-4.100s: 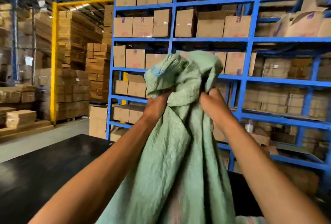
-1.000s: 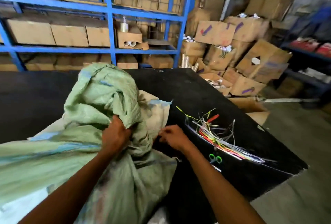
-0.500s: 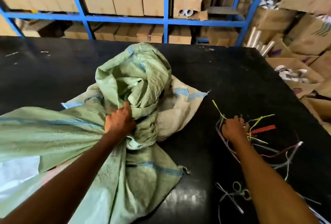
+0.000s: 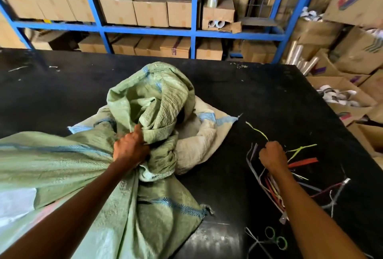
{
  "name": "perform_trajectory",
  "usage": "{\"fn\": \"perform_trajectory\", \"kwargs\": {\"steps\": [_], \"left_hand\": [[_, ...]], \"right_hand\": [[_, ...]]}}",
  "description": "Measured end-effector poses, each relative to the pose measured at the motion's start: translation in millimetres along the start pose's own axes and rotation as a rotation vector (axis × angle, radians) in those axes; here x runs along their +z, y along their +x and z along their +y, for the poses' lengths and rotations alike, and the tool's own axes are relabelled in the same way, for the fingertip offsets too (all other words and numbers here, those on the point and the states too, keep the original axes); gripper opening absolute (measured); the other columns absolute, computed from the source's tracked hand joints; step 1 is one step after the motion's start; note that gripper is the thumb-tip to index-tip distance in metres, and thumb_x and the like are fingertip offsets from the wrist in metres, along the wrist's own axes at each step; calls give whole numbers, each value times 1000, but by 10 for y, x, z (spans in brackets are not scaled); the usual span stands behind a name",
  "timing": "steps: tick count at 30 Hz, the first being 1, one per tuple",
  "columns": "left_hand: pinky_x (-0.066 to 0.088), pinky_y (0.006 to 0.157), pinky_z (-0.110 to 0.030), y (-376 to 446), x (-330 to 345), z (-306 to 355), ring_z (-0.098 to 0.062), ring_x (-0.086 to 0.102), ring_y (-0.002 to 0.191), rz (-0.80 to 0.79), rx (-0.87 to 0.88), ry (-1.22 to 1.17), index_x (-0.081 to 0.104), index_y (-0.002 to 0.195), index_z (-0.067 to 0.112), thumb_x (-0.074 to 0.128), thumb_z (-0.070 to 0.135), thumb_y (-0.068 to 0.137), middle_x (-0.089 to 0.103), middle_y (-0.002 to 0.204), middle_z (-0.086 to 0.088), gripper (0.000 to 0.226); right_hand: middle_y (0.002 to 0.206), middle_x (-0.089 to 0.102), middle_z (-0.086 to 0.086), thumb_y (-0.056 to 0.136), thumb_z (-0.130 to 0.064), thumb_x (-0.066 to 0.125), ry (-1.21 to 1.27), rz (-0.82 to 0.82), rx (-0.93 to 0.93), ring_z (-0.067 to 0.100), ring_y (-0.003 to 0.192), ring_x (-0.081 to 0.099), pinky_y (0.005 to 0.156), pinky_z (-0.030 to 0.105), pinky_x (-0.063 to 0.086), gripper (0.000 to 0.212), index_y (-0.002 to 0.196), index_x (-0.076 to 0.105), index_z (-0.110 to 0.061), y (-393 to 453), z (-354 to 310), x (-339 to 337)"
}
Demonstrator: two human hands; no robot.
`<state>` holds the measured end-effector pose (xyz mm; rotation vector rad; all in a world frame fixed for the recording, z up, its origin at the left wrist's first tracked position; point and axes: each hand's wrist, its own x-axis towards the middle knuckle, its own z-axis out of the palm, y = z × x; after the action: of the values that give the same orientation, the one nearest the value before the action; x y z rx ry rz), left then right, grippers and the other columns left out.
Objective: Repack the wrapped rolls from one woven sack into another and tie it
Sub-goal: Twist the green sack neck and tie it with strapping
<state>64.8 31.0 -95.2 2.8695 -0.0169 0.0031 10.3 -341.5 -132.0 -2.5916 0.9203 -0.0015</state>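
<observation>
A full green woven sack point(image 4: 62, 165) lies on the black table point(image 4: 269, 97), its gathered neck point(image 4: 153, 101) standing up in folds. My left hand point(image 4: 130, 148) grips the bunched neck. Under and behind it lies an empty beige woven sack point(image 4: 199, 138) with blue stripes. To the right, my right hand point(image 4: 271, 155) is curled over a loose pile of coloured plastic ties point(image 4: 298, 163); whether it holds a strand is hidden. The wrapped rolls are inside the sack and cannot be seen.
Green-handled scissors point(image 4: 277, 238) lie near the table's front right. Blue shelving point(image 4: 192, 31) with cardboard boxes stands behind the table. Open cartons point(image 4: 339, 93) with rolls are stacked on the floor off the table's right edge.
The sack came down from being held up in both hands onto the table. My right hand left the neck and moved right to the ties; my left keeps its grip.
</observation>
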Motion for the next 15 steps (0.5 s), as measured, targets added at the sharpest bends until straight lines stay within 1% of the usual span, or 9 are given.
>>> {"fn": "perform_trajectory", "kwargs": {"steps": [1,3,5,7,10,11,13,14,15], "left_hand": [[46,77,-42,5,-1,-13,-25,54,77,-1,-20,-39,34,109,17,62,46,82,55,81,-4,48],[50,74,-40,22,-21,-30,-26,56,78,20,-65,-122,36,112,18,62,45,82,63,91,-9,48],[50,79,-41,11,-63,-75,-32,61,89,57,-123,-270,40,121,18,61,42,81,65,105,-14,51],[50,86,-37,-18,-197,-120,-32,61,104,91,-167,-564,46,126,18,64,42,81,64,115,-12,55],[47,93,-32,-3,-461,-267,-24,60,108,160,-159,-931,56,124,22,71,37,78,65,117,-4,51],[48,94,-32,-7,-544,-322,-23,60,108,171,-150,-1020,57,124,21,71,33,79,64,118,-3,49],[48,83,-17,-51,-774,-417,-18,57,103,170,-121,-1224,56,124,11,66,16,86,62,114,-2,40],[47,75,-10,-54,-873,-475,-16,56,101,167,-99,-1282,56,124,8,63,11,88,61,112,-2,37],[45,74,-9,-72,-997,-577,-16,56,100,170,-65,-1322,56,124,7,62,10,89,61,112,-3,35]], "right_hand": [[117,58,27,88,-6,49,44,60,-15,42,108,57,89,42,46,25,104,61,8,-76,-59,-56],[123,54,24,89,-3,51,86,143,-28,41,111,56,90,42,45,26,112,59,6,-223,-240,-178],[126,51,23,87,1,53,107,189,-71,41,111,55,91,41,45,27,114,57,7,-380,-507,-293],[125,50,23,87,2,52,116,219,-126,40,109,55,89,40,45,23,109,58,7,-547,-846,-391],[129,47,18,90,-1,49,63,244,-218,41,111,54,89,42,44,26,115,54,4,-845,-1453,-497],[129,47,18,91,-3,49,48,245,-253,41,113,54,90,43,44,27,116,54,3,-955,-1642,-513],[124,54,22,89,-5,50,45,184,-311,41,112,55,87,42,44,25,111,58,5,-1187,-2014,-503],[118,59,25,87,-6,52,44,114,-342,40,109,58,81,40,45,23,105,61,5,-1287,-2175,-450],[110,62,27,86,-7,52,38,40,-354,38,103,61,73,37,43,20,97,62,5,-1442,-2364,-375]]}}
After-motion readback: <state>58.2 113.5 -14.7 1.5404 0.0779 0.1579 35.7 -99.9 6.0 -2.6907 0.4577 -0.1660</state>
